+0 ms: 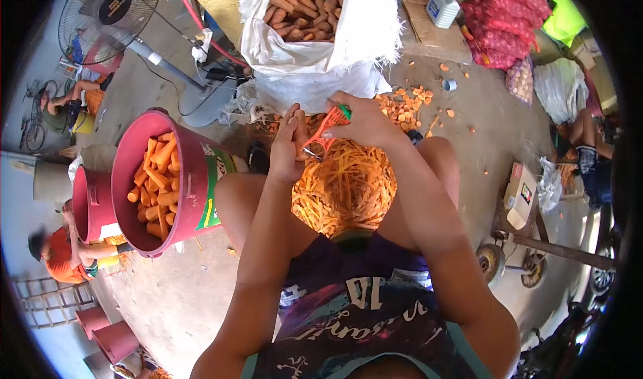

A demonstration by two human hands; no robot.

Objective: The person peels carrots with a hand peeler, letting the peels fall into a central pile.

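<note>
In the head view my left hand (287,152) is closed around a carrot (300,132), which points away from me. My right hand (367,121) grips an orange peeler (328,125) with a green part near the thumb. The peeler's metal blade end is right at the carrot's side. Below both hands, between my knees, lies a big heap of carrot peelings (345,188). To the left stands a red bucket (189,178) holding peeled carrots (157,181). Straight ahead, a white sack (305,57) is full of unpeeled carrots (308,7).
Carrot end pieces (405,107) litter the floor ahead right. A standing fan (110,7) is at upper left, its cable near a red pole. Red mesh sacks (499,17) and a white jug (442,8) lie upper right. A wheeled cart (529,245) stands right. Other people sit at both sides.
</note>
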